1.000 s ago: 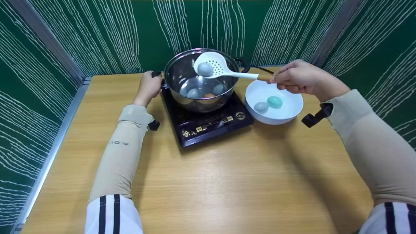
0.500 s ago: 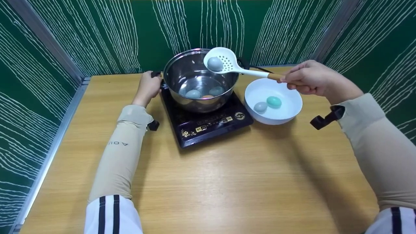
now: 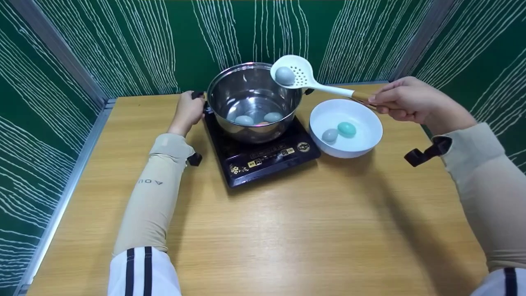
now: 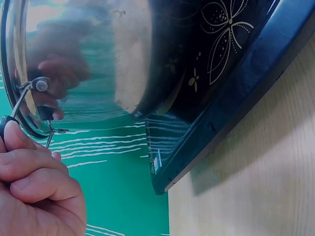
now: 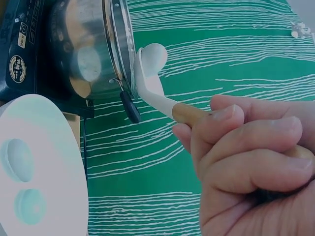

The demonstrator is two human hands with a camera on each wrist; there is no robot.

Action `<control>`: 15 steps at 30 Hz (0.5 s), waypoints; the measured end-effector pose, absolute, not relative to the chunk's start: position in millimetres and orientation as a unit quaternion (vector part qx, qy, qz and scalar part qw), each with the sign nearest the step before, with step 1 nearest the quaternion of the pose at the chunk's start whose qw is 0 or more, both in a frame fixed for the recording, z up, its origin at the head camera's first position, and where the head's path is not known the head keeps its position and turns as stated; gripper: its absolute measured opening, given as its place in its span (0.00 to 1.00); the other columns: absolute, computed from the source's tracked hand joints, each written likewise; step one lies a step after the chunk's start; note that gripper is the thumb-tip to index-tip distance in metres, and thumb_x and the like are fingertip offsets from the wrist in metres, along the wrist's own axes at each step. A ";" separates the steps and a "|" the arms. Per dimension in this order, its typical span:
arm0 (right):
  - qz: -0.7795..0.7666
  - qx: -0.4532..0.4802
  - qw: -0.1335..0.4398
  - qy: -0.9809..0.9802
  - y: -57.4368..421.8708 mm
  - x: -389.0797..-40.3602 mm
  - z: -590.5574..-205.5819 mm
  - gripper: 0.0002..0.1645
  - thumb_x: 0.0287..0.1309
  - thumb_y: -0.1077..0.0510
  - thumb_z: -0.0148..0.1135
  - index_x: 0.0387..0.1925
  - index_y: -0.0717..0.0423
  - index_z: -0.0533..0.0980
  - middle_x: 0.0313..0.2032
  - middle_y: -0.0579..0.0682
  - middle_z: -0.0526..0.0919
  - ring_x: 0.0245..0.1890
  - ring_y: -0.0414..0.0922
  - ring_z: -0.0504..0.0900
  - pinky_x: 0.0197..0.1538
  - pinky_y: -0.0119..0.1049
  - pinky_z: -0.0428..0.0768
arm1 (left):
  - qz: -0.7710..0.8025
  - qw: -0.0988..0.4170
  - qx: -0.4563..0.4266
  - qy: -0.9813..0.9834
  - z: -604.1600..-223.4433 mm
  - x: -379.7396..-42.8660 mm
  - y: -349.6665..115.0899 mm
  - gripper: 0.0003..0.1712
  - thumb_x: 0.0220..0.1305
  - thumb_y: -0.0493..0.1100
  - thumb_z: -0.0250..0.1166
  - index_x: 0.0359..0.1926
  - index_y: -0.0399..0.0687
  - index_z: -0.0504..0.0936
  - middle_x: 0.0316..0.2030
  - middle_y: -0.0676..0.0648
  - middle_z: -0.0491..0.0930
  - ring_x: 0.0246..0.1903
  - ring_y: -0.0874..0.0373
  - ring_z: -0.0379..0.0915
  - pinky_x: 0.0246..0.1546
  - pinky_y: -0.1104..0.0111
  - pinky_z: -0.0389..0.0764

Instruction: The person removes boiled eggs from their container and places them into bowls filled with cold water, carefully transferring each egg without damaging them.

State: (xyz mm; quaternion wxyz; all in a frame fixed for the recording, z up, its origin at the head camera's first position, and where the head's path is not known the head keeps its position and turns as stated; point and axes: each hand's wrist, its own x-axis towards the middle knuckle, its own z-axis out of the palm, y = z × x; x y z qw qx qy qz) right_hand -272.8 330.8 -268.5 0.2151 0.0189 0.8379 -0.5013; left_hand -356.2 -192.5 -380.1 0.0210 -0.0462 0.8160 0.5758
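Note:
My right hand (image 3: 419, 100) grips the wooden handle of a white slotted spoon (image 3: 335, 90), its fingers curled round it in the right wrist view. A pale blue egg (image 3: 284, 76) rests in the spoon's bowl, held over the right rim of a steel pot (image 3: 254, 133). My left hand (image 3: 188, 111) holds the pot's black left side handle (image 4: 6, 123). Inside the pot lie two pale eggs and a brownish one (image 3: 263, 123), partly hidden by the near wall. To the right, a white bowl (image 3: 372, 139) contains a grey-blue egg (image 3: 330, 135) and a turquoise egg (image 3: 347, 129).
The pot stands on a black induction cooker (image 3: 271, 160) with gold markings. Under everything is a wooden table (image 3: 263, 230). Green panels (image 3: 185, 37) with white lines close off the back and both sides. A dark cable (image 5: 84, 147) runs behind the bowl.
My right hand has moved right and the slotted spoon with its egg has gone from over the pot's middle to its right rim, slightly higher. The left hand keeps its place on the handle.

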 end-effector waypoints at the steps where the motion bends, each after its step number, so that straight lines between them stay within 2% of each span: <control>1: -0.503 0.020 0.214 0.837 332.6 -272.1 -269.0 0.15 0.81 0.49 0.61 0.36 0.46 0.86 0.23 0.43 0.79 0.12 0.39 0.65 0.18 0.28 0.67 | 0.578 0.021 -0.046 0.814 -380.6 -356.0 -192.3 0.06 0.81 0.40 0.47 0.43 0.49 0.69 0.24 0.54 0.69 0.14 0.65 0.68 0.15 0.75 0.64; 4: -0.507 0.025 0.211 0.836 338.1 -270.2 -270.6 0.15 0.80 0.49 0.61 0.36 0.45 0.86 0.23 0.43 0.79 0.13 0.39 0.65 0.18 0.28 0.67 | 0.581 0.020 -0.045 0.812 -381.4 -355.5 -192.0 0.05 0.81 0.40 0.46 0.44 0.48 0.69 0.23 0.54 0.69 0.14 0.66 0.67 0.15 0.76 0.64; 11: -0.511 0.034 0.212 0.832 350.3 -267.2 -272.8 0.14 0.80 0.47 0.62 0.38 0.44 0.87 0.23 0.42 0.79 0.13 0.39 0.67 0.19 0.28 0.68 | 0.572 0.030 -0.048 0.818 -381.3 -356.3 -193.4 0.06 0.84 0.42 0.46 0.51 0.48 0.68 0.29 0.52 0.71 0.17 0.65 0.68 0.18 0.75 0.65; 15: -0.514 0.039 0.211 0.831 356.8 -264.5 -273.3 0.13 0.80 0.47 0.62 0.40 0.43 0.88 0.24 0.42 0.80 0.13 0.39 0.67 0.20 0.27 0.68 | 0.570 0.034 -0.049 0.819 -380.8 -355.8 -192.9 0.06 0.84 0.43 0.46 0.51 0.48 0.68 0.31 0.51 0.71 0.18 0.65 0.68 0.18 0.75 0.66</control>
